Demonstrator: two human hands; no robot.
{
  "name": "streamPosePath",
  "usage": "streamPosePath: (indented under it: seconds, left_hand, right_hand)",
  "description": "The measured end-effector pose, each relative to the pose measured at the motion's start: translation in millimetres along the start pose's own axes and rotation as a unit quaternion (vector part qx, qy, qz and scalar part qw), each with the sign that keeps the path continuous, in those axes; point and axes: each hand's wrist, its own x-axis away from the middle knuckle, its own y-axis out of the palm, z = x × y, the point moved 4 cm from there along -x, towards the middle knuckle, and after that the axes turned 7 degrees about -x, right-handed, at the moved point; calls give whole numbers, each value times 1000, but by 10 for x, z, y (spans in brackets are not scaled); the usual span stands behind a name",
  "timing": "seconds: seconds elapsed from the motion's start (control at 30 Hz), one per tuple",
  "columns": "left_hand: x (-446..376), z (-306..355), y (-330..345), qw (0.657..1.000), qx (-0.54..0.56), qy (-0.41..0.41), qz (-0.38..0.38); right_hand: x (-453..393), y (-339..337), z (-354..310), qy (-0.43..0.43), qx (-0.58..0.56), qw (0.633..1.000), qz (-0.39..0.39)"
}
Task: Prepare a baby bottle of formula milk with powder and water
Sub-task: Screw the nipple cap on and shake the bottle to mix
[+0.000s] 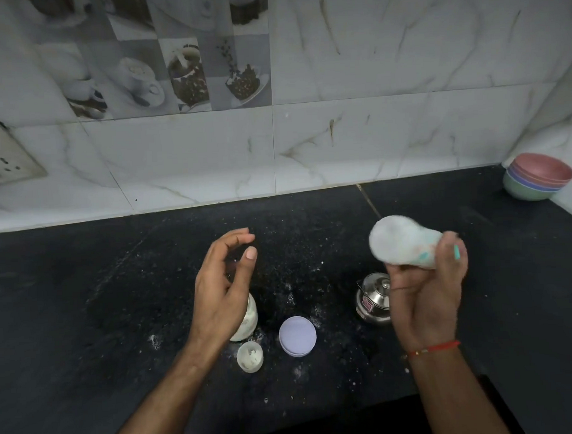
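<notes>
My right hand (pixel 429 296) grips a baby bottle (pixel 402 244), raised above the counter and tilted on its side with its base pointing up and left; the bottle is motion-blurred and looks milky white with a teal part by my fingers. My left hand (pixel 222 285) hovers above the counter with fingers loosely curled and holds nothing. Under it stands a jar of white powder (pixel 250 320), partly hidden by the hand. A small translucent cap (pixel 249 356) and a round lilac lid (pixel 297 336) lie in front of the jar.
A small steel kettle-like pot (pixel 373 300) stands just left of my right hand. Stacked coloured bowls (pixel 538 176) sit in the far right corner. White powder is spilled over the black counter (pixel 118 306). A wall socket (pixel 3 157) is at the left.
</notes>
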Motion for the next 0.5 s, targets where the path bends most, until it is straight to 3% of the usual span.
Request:
streamPosePath:
  seconds: [0.07, 0.1, 0.2, 0.23, 0.27, 0.37, 0.43, 0.5]
  left_hand:
    - [-79, 59, -14, 1000, 5, 5, 2]
    - [-109, 84, -14, 1000, 7, 7, 4]
    - [-150, 119, -9, 1000, 7, 14, 6]
    - [-154, 127, -6, 1000, 8, 16, 6]
    - [-154, 131, -4, 1000, 9, 17, 6]
    - [-130, 112, 3, 1000, 13, 17, 5]
    - [-111, 90, 4, 1000, 17, 13, 4]
    - [-103, 76, 5, 1000, 20, 10, 5]
  right_hand:
    - [49, 66, 24, -2, 171, 975, -139]
    - [87, 96, 51, -2, 298, 924, -238]
    - [275, 88, 246, 65, 583, 669, -456]
    - [324, 77, 283, 89, 606, 625, -484]
    - [350, 88, 286, 100, 610, 611, -495]
    - [303, 259, 104, 36, 595, 651, -471]
    - [250, 415, -85, -16, 527, 738, -422]
    - [250, 574, -262, -28, 386, 841, -378]
